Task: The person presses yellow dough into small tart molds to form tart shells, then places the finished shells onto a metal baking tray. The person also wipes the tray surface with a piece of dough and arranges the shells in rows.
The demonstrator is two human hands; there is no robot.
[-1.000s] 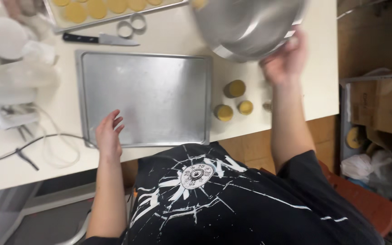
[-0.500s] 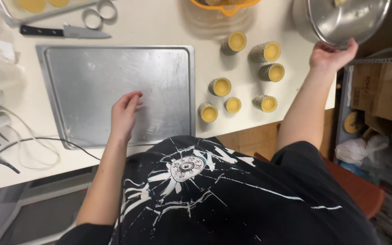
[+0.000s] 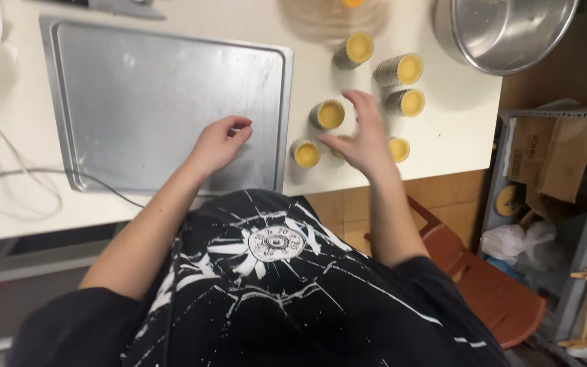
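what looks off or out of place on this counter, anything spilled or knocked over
Nothing looks spilled or damaged. The small filled tart cups stand loosely scattered beside the empty metal tray, none tipped. The steel bowl sits close to the table's right edge. The right hand is blurred.

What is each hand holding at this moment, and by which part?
Nothing is held. The left hand rests loosely curled on the flat metal baking tray; the right hand hovers open over small yellow-filled tart cups.

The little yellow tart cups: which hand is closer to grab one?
The right hand. It hovers open right over the tart cups; the left hand rests curled on the metal tray, off to the side.
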